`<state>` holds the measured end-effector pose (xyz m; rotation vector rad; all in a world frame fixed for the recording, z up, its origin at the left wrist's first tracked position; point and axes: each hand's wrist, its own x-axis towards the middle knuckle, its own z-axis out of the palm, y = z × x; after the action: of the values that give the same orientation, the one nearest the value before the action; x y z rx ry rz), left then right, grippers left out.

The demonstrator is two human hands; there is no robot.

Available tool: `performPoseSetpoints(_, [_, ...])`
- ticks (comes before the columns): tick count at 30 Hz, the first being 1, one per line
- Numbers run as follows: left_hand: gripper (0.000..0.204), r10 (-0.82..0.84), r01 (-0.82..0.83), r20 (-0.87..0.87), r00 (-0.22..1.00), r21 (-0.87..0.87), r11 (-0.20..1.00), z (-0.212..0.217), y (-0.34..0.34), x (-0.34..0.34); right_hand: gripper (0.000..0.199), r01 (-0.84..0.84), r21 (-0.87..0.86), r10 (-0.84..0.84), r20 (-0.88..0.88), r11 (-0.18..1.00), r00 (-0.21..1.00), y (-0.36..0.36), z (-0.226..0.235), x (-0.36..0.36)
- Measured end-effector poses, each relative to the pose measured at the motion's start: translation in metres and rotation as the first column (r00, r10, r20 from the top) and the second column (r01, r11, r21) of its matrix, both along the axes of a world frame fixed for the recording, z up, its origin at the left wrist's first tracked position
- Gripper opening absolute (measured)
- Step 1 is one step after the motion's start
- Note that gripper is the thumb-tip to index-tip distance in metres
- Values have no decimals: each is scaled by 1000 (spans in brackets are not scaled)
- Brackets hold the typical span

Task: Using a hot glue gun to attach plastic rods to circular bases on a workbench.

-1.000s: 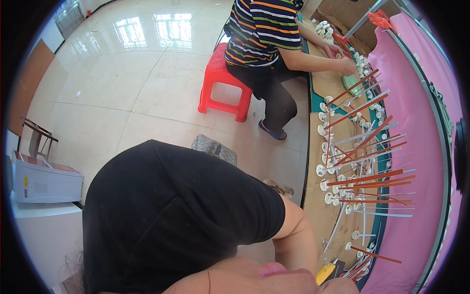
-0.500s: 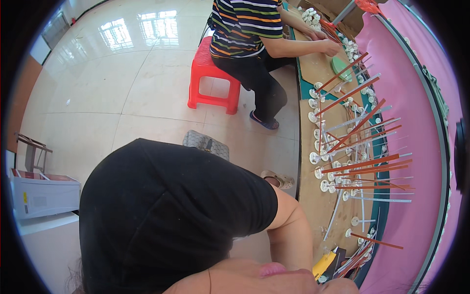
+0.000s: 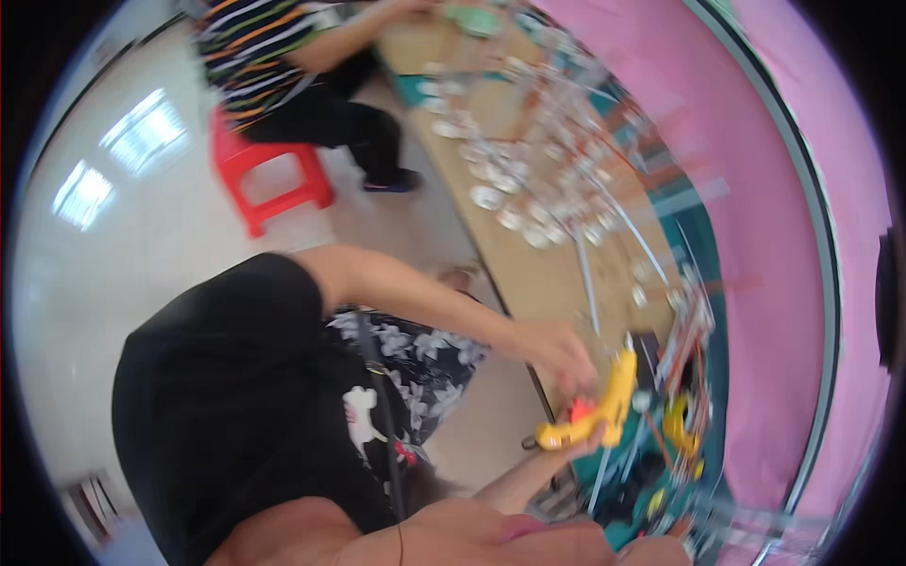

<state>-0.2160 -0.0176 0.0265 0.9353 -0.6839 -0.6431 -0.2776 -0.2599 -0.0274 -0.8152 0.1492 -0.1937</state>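
A yellow glue gun (image 3: 615, 401) with a red trigger is held over the near part of the table, its nozzle toward the far end. My right hand (image 3: 587, 445) grips it from below, with the forearm coming in from the lower edge. My left hand (image 3: 559, 354) is just above the gun's trigger side, fingers bent down toward it. Motion smears those fingers, so whether they touch the gun is unclear. Beyond my hands, several white round discs (image 3: 488, 196) with thin sticks attached lie along the brown board (image 3: 528, 274).
A person in a striped shirt (image 3: 255, 57) sits on a red stool (image 3: 274, 189) at the table's far end, near a green dish (image 3: 475, 19). Sticks and tools clutter the green mat (image 3: 618, 509). Pink cloth (image 3: 764, 283) hangs along the right side.
The view has swung round toward the near end of the table. Both my hands and the yellow glue gun have come into clear sight, with the gun off the table.
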Motion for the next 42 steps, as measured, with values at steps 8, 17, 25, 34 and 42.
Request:
performPoseSetpoints(8, [28,288,-328,219,932,171,929,12,-23,64,38,-96,142,83,96,985,992,5,-3,-6])
performPoseSetpoints(17, [47,498,-741,690,525,82,667,59,-102,178,39,-46,142,35,75,989,997,15,1,-2])
performPoseSetpoints(25, [62,471,-760,657,588,251,599,45,-145,230,40,-68,125,56,95,990,994,12,4,2])
performPoseSetpoints(34, [19,324,-714,728,605,315,626,22,-158,248,42,-47,154,35,81,987,996,16,-1,-3])
performPoseSetpoints(42, [19,392,-803,816,425,140,580,55,-116,199,44,-88,115,73,129,989,989,9,-2,-9])
